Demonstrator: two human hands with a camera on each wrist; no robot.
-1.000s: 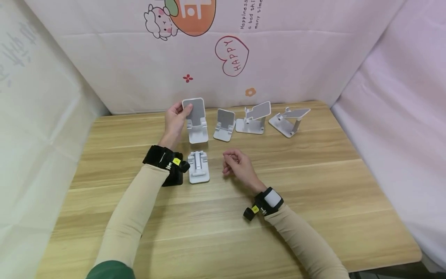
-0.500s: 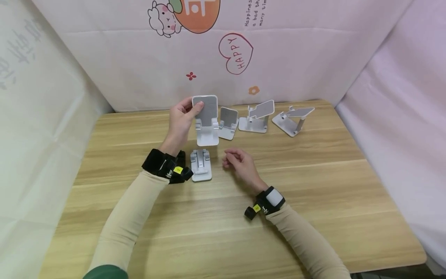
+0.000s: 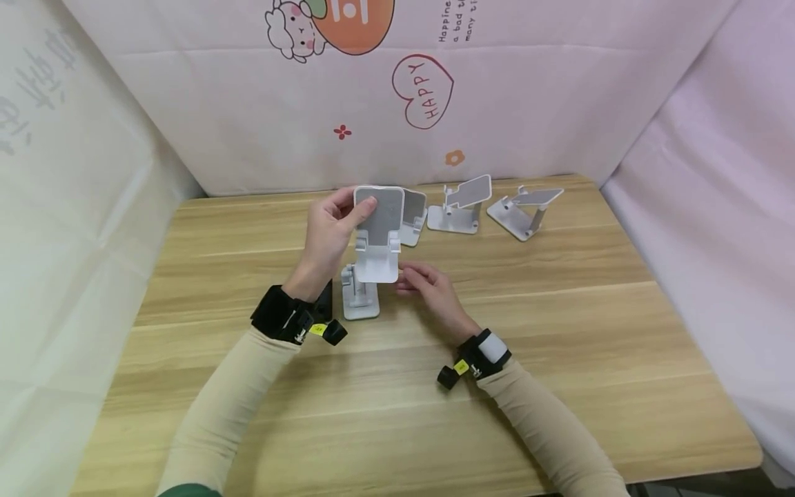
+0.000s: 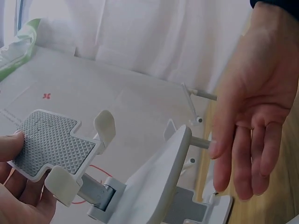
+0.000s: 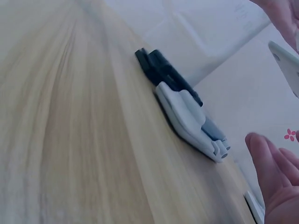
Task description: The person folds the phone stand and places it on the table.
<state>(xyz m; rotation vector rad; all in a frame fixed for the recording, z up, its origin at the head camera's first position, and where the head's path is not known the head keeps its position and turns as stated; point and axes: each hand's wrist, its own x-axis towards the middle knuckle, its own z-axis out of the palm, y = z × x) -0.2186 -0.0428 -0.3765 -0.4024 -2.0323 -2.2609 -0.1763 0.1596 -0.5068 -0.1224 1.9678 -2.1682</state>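
My left hand pinches a white phone stand by the edge of its grey-padded plate, thumb on the pad. The stand is unfolded and held above the table; the left wrist view shows its textured pad, two lips and hinge. Just to the right of the stand's base, my right hand hangs with loosely bent fingers and holds nothing. Under the raised stand lies a folded white phone stand, partly covered. Beside it, a black folded stand is mostly hidden by my left wrist.
Along the table's back edge stand three unfolded white phone stands: one partly behind the held stand, another in the middle, and a third at the right. A printed white cloth hangs behind the wooden table.
My left hand has lifted the phone stand off the back of the table and brought it right and nearer, over the folded stand. My right hand has barely moved.
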